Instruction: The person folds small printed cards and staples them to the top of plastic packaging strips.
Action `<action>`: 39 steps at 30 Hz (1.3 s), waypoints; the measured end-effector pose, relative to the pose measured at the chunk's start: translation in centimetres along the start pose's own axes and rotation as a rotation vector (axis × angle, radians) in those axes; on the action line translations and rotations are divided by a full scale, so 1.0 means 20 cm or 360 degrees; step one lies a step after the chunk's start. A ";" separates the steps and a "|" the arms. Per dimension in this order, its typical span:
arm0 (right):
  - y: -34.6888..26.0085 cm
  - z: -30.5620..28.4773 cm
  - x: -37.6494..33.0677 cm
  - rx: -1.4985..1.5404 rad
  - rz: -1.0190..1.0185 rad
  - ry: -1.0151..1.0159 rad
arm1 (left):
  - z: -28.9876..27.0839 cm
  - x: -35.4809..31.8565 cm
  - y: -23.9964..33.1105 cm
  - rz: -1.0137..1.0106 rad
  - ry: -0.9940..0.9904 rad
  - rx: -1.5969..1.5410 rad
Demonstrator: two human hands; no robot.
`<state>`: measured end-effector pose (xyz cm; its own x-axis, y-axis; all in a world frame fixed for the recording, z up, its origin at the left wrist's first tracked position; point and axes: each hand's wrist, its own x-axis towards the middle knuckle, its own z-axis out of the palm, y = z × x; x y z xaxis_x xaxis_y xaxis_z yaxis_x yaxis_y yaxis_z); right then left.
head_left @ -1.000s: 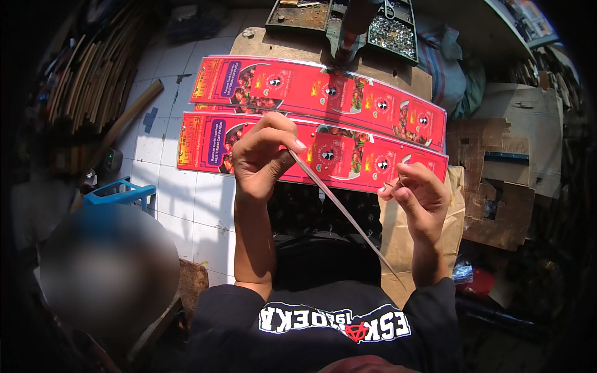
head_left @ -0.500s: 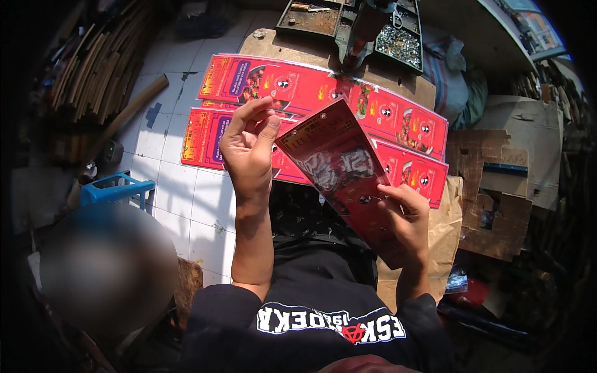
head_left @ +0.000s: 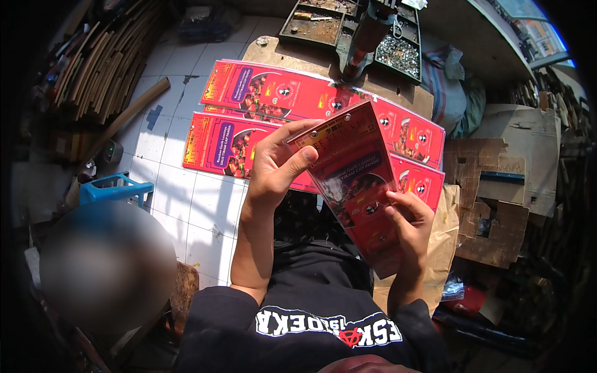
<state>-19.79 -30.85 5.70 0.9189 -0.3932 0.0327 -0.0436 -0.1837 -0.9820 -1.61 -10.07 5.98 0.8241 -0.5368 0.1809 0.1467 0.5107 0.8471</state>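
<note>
A long red printed panel (head_left: 348, 171) with a glossy clear face and small holes along its top end is held tilted over my lap. My left hand (head_left: 273, 165) is closed on its upper left edge, thumb on the front and fingers behind. On the right edge, lower down, my right hand (head_left: 413, 227) pinches the panel with thumb and forefinger. A thin pale bit shows by those fingertips, too small to name. Beyond my hands, more red panels (head_left: 311, 93) lie in a back row, and others (head_left: 208, 146) in a nearer row, partly hidden by the held one.
A dark upright press-like tool (head_left: 367, 43) stands behind the panels, between a tray of small shiny metal pieces (head_left: 398, 53) and a brownish tray (head_left: 314, 28). A blue stool (head_left: 115, 191) stands left on white tiles. Cut cardboard (head_left: 485, 230) leans right; wood strips (head_left: 99, 68) are stacked far left.
My left hand has moved right and gone from being raised free of the panel to gripping its upper left edge. The panel has turned slightly more upright, with my right hand still on it.
</note>
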 end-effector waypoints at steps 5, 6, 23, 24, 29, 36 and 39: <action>0.00 0.02 0.01 0.0111 0.0022 0.0005 | 0.01 0.01 -0.02 0.0012 0.0009 -0.0048; 0.00 0.02 0.01 0.0127 0.0041 -0.0014 | 0.01 0.01 -0.02 0.0028 0.0004 -0.0088; -0.17 0.28 0.23 -0.0002 -0.0749 0.0392 | 0.10 0.00 -0.03 -0.0036 0.0088 -0.0093; -0.19 0.30 0.25 -0.0136 -0.0834 0.0380 | 0.10 0.00 -0.03 -0.0025 0.0096 -0.0085; -0.25 0.41 0.34 -0.0646 -0.1184 0.0439 | 0.10 -0.02 -0.02 0.0015 0.0127 -0.0015; -0.25 0.48 0.37 -0.0809 -0.1322 0.0459 | 0.09 -0.05 -0.01 0.0019 0.0126 -0.0026; -0.26 0.49 0.37 -0.0850 -0.1348 0.0450 | 0.09 -0.05 0.00 0.0025 0.0138 0.0011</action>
<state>-8.89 -23.99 9.15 0.6069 -0.1338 0.7834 0.3417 -0.8460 -0.4092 -3.50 -10.75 6.76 0.8706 -0.4684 0.1504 0.1300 0.5138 0.8480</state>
